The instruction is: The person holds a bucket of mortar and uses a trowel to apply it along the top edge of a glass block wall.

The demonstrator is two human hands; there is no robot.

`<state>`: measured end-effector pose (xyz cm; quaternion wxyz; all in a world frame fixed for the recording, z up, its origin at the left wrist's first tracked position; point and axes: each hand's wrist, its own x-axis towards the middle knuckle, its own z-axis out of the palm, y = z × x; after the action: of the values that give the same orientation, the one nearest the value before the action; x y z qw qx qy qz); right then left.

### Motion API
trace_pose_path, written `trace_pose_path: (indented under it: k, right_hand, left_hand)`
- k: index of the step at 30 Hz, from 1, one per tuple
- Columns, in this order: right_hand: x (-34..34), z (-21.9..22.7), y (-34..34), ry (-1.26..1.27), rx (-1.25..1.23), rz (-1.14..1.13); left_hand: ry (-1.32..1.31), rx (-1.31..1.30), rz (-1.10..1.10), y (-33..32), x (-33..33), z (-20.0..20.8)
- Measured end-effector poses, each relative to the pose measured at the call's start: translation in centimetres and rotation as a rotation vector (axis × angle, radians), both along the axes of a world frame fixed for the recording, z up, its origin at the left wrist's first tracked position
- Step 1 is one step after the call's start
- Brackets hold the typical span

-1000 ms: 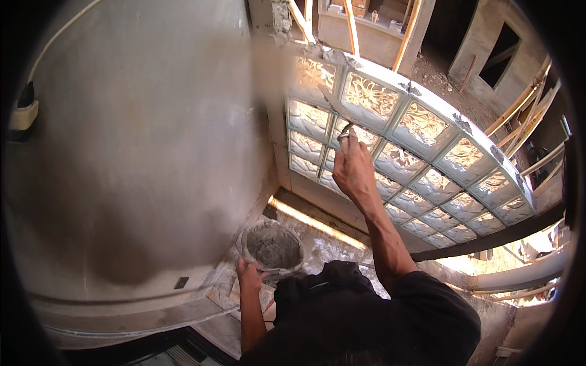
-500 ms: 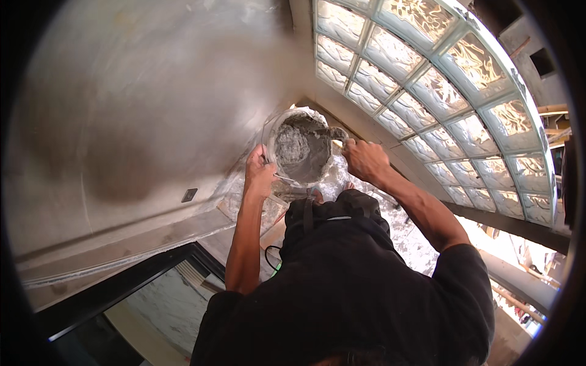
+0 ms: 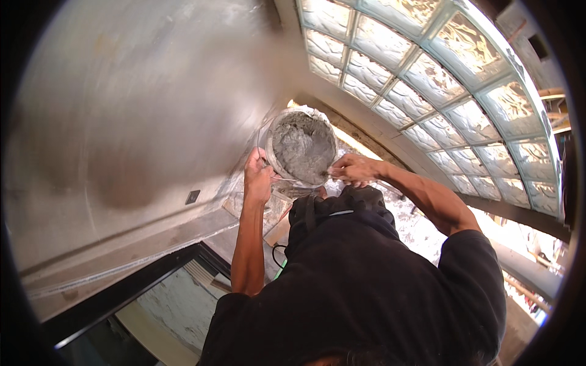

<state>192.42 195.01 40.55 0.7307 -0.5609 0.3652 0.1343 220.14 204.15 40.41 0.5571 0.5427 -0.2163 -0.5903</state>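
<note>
A round bucket [image 3: 317,114], its rim crusted with cement, tilts in front of me with wet grey mortar [image 3: 299,143] inside. My left hand [image 3: 259,175] grips it at its left side, by the wire handle or the edge; the fingers are partly hidden, so I cannot tell which. At the lower right of the rim, my right hand [image 3: 354,169] is closed around the handle of a trowel. The trowel's blade is not visible now, and its near end meets the mortar by the rim.
A smooth grey plastered wall [image 3: 140,110] rises on the left, with a small dark wall box [image 3: 192,197] low on it. Glass blocks [image 3: 421,91] curve along the right. A black-framed opening [image 3: 128,287] lies at the lower left. Wood pieces [image 3: 278,232] rest near my legs.
My right hand has moved down and left along the bucket's rim, carrying the trowel from the upper right side. The mortar surface looks stirred and more spread out. My left hand stays on the bucket.
</note>
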Motion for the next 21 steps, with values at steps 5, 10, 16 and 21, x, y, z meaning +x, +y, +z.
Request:
trace_pose_path:
  k: [5,10,16,21]
  right_hand:
    - [-3.2,1.7,-0.7,-0.134,-0.226,-0.079]
    - [-4.4,1.1,-2.0,0.004,-0.383,-0.133]
    - [-5.5,2.8,-2.9,-0.015,-0.399,-0.25]
    - [-4.8,5.7,-3.3,0.023,-0.481,-0.22]
  left_hand:
    - [0.168,-0.055,0.075,0.2,-0.5,-0.5]
    - [0.193,-0.071,0.037,-1.4,-1.3,0.5]
    - [0.184,0.028,0.052,-3.7,-0.9,-2.5]
    - [0.178,0.04,0.096,-5.0,-2.6,1.1]
